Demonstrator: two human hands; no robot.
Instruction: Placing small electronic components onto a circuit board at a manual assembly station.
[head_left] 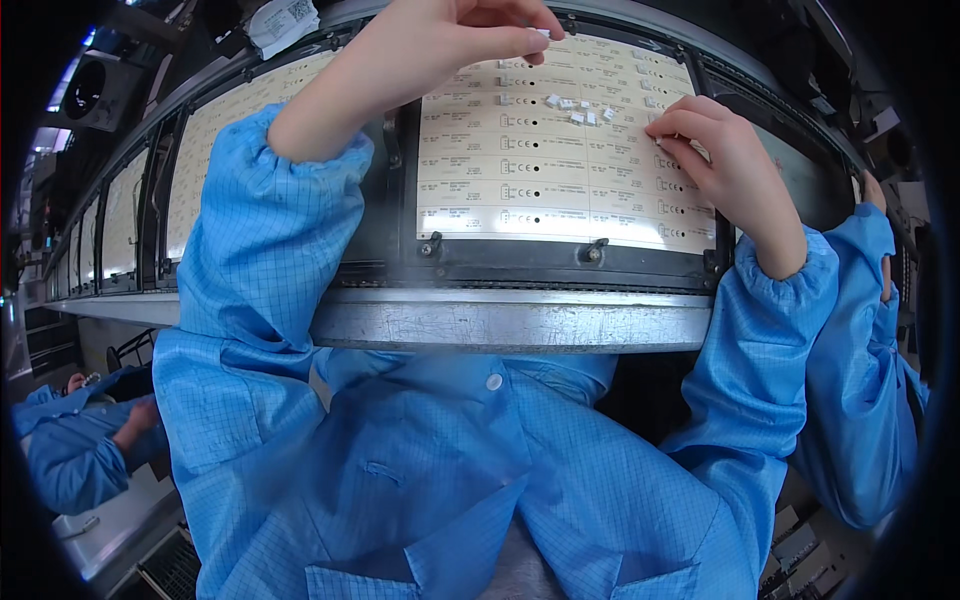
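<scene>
A cream panel of printed boards (460,185) lies in a black frame in front of me. Near its far edge, my left hand (495,32) pinches a small white connector (543,33) between thumb and fingers. Over the panel's right side, my right hand (712,145) is closed in a pinch, with a tiny white connector (658,141) partly showing at its fingertips. Between the two hands lies a loose group of several white connectors (578,118). Other such connectors sit in a column left of the group (504,83) and in another at the right (641,69).
The black frame (500,262) has metal screws at its corners, and a metal rail (520,325) runs along my side. More framed panels (205,160) continue leftward. A white bag (283,25) lies at the far left. People in blue sleeves are at right (850,380) and left (75,450).
</scene>
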